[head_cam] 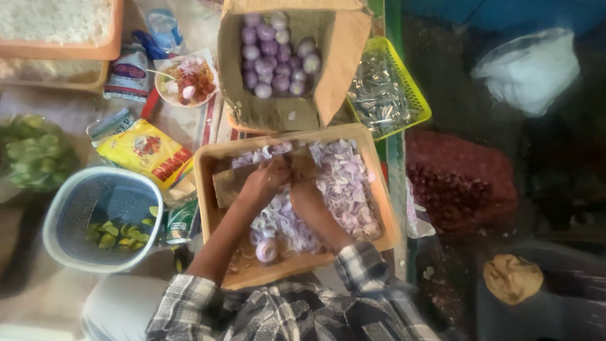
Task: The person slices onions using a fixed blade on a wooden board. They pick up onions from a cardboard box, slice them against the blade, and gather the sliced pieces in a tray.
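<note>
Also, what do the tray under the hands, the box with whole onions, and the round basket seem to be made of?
Tray: likely smooth orange plastic, with moulded rounded rims. Box: brown cardboard, matte, with folded flaps. Round basket: pale plastic, judging by its fine moulded mesh.

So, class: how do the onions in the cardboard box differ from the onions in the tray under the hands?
The onions in the cardboard box are whole, round and peeled; the onions in the tray are mostly cut into thin slices. The boxed ones form a small cluster; the sliced ones spread across the tray. Both are purple.
</note>
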